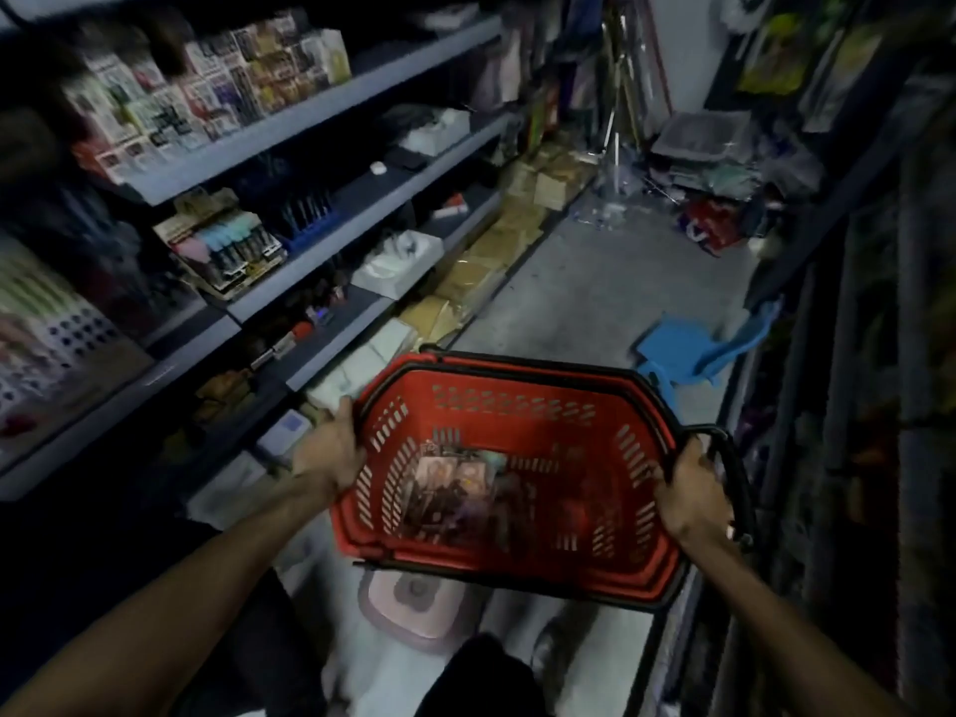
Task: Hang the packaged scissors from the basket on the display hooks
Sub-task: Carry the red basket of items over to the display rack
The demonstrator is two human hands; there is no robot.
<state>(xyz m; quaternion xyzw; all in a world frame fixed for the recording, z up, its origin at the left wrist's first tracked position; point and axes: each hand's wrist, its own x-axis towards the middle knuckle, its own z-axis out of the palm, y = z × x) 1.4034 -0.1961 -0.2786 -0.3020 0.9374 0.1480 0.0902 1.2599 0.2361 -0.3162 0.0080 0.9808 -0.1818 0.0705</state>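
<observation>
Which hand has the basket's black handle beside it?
The right hand: the black handle arcs round its outer side, while the left hand grips only the basket rim.

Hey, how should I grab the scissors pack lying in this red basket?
Come straight down through the open top of the basket: the scissors pack lies flat on its floor, walled all round. Pinch a free edge. The left hand and right hand both grip the rim, so free one first.
</observation>
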